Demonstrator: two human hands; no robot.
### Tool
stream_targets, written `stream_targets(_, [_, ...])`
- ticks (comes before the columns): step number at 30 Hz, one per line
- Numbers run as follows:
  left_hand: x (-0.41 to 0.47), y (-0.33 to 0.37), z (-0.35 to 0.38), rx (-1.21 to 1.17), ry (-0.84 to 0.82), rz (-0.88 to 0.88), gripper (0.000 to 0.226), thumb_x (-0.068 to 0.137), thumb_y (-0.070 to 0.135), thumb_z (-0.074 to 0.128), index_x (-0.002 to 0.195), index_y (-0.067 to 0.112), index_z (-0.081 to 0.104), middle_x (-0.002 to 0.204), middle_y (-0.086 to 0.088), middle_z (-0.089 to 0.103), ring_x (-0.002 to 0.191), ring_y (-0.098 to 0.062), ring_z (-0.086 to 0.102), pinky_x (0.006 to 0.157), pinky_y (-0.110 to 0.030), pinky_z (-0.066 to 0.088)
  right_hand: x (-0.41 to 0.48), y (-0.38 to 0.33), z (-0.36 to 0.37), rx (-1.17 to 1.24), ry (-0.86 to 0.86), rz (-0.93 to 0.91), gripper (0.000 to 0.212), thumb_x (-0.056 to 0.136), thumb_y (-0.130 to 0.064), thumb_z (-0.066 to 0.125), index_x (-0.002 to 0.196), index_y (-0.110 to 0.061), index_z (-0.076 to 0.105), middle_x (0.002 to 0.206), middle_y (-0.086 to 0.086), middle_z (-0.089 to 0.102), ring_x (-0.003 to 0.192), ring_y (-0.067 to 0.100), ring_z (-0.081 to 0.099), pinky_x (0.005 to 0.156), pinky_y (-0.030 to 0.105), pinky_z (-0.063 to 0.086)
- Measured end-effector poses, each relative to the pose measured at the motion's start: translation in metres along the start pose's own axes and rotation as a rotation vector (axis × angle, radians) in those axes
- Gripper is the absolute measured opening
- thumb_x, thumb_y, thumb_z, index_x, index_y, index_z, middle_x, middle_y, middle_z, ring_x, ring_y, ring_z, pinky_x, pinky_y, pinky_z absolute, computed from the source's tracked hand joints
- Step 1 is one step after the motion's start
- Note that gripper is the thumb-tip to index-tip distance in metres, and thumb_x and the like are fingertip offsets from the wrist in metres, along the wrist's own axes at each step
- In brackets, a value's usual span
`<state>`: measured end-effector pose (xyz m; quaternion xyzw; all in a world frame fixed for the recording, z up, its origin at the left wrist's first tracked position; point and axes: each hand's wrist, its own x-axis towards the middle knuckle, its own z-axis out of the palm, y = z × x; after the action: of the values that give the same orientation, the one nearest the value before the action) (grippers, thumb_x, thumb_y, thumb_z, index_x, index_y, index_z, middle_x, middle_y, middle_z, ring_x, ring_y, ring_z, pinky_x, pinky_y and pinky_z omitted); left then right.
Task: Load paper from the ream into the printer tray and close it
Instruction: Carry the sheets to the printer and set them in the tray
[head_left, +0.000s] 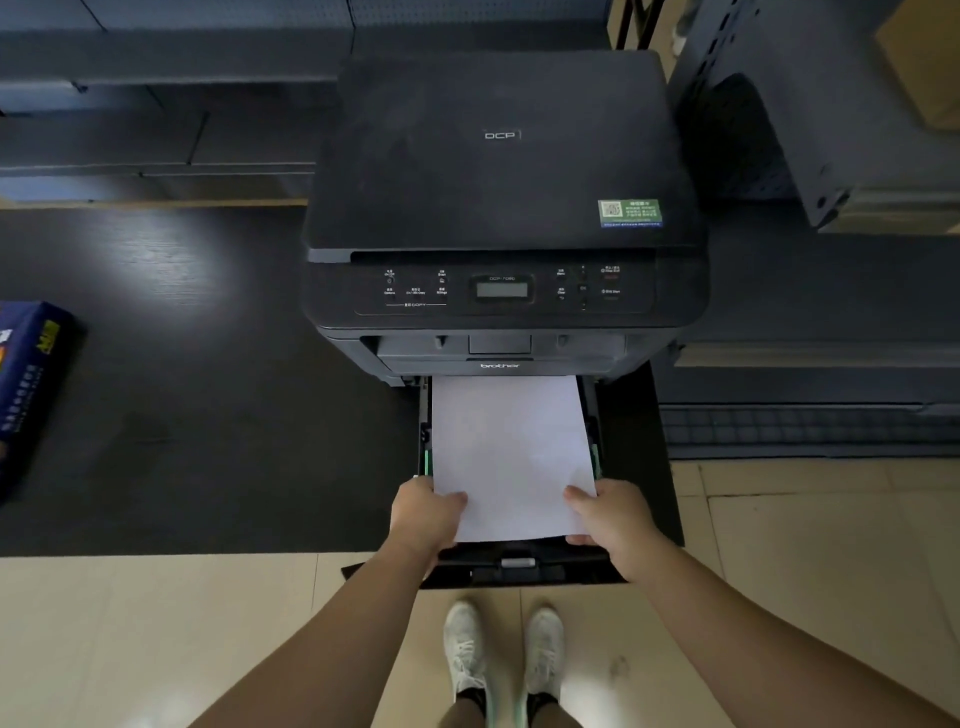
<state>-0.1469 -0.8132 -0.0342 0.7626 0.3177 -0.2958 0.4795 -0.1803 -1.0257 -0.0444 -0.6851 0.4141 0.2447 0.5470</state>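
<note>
A black Brother printer (501, 171) stands on a dark table, its paper tray (519, 564) pulled out toward me. A stack of white paper (511, 452) lies in the tray, its far end under the printer's front. My left hand (426, 514) grips the stack's near left corner, thumb on top. My right hand (613, 519) grips the near right corner the same way. The blue ream wrapper (26, 384) lies on the table at the far left edge of view.
The dark table (208, 415) ends just before my feet (504, 660) on a pale tiled floor. Dark metal shelving and a cabinet (810, 130) stand to the right of the printer. Grey boxes line the wall behind.
</note>
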Motion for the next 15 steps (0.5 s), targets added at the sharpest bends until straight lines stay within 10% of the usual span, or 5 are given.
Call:
stream_targets(8, [0.015,-0.003,0.011,0.13,0.076,0.046,0.013,0.088,0.011,0.065,0.1,0.005,0.067,0.095,-0.01,0.07,0.079,-0.027,0.065,0.069,-0.031,0.054,0.017,-0.001,0.012,-0.038,0.07,-0.003,0.01,0.095,-0.017,0.062,0.094,-0.008,0.066,0.106,0.013,0.068,0.077,0.024,0.066,0.059,0.033,0.061])
stream_targets(15, [0.004,-0.004,0.01,0.256,0.108,0.094,0.016,0.09,0.015,0.058,0.099,0.002,0.06,0.094,-0.012,0.068,0.077,-0.027,0.064,0.061,-0.03,0.048,0.003,0.004,0.008,-0.076,0.088,0.007,0.027,0.093,-0.026,0.065,0.088,0.0,0.069,0.092,0.01,0.071,0.071,0.025,0.074,0.074,0.041,0.064])
